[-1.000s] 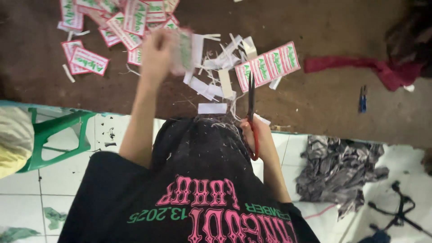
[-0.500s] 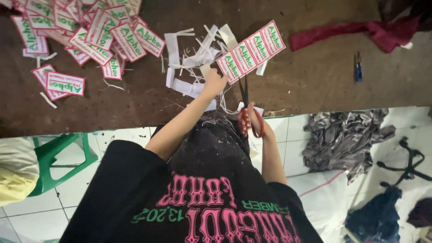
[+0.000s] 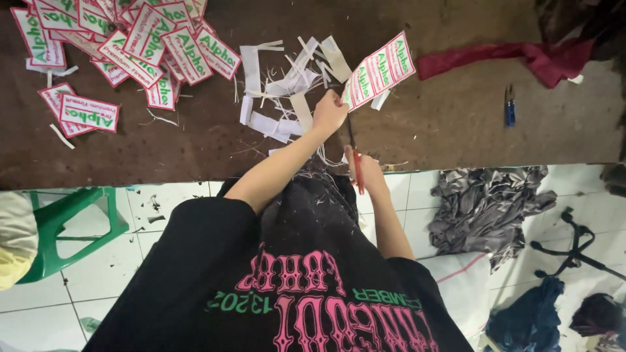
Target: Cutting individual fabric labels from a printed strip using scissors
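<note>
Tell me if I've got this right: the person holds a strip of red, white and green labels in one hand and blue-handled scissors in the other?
Not quite. In the head view the scissors in the right hand have red handles, not blue. The left hand does hold the strip of red, white and green labels.

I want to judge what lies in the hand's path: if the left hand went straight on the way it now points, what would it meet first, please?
The left hand points away from the body across the brown table; it already touches the strip of labels, so that comes first, with white paper scraps just beside. Depth is uncertain.
</note>
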